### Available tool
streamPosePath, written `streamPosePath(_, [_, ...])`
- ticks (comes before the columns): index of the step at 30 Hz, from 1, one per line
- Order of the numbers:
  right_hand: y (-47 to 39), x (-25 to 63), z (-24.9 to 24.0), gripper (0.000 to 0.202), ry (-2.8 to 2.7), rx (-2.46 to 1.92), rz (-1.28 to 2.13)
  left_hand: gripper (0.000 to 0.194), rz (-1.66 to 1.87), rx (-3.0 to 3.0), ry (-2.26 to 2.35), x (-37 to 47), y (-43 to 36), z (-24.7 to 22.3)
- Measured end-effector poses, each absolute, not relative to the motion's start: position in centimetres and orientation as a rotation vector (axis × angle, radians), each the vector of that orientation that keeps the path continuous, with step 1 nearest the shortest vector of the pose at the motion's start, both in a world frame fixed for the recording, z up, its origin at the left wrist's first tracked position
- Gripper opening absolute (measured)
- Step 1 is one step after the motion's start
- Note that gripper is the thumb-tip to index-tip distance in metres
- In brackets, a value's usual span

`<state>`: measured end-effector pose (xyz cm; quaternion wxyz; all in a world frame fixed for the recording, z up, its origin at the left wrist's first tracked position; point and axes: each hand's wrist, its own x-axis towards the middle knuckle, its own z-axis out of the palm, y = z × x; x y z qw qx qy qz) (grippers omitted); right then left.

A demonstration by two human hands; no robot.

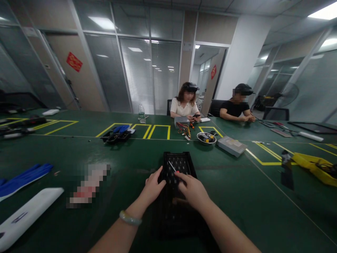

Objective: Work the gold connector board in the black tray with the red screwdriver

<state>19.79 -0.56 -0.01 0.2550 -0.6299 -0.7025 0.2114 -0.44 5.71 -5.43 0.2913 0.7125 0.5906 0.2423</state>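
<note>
A black tray [193, 168] with a dimpled floor lies on the green table in front of me. My left hand [153, 183] grips its left side wall, thumb over the rim. Over the tray, my right hand [193, 188] has its fingers closed on a screwdriver with a thin metal shaft [172, 166] and a red handle that is mostly hidden. The shaft points away and to the left; whether its tip touches the tray cannot be made out.
A blue glove [26, 177] and a long white case [28, 218] lie left. Ahead are a metal bowl [206, 138], a grey metal box [231, 146] and a black tray with blue gloves [117, 133]. A yellow bag [313, 167] lies right. Two people sit opposite.
</note>
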Motion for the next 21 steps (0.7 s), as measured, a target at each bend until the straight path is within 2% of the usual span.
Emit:
streamPosePath(7, [1.0, 23.4, 0.4, 0.045, -1.508, -1.301, 0.888, 0.074, 0.656, 1.921, 1.587, -0.4, 6.0, -6.3])
streamPosePath(13, [2.3, 24.0, -1.8, 0.040, -1.336, -1.066, 0.959, 0.074, 0.671, 1.928, 1.555, -0.7, 6.2, -6.5])
streamPosePath(21, [2.7, 23.8, -2.7, 0.040, -1.221, -0.967, 1.042, 0.072, 0.685, 1.917, 1.572, -0.6, 6.3, -6.5])
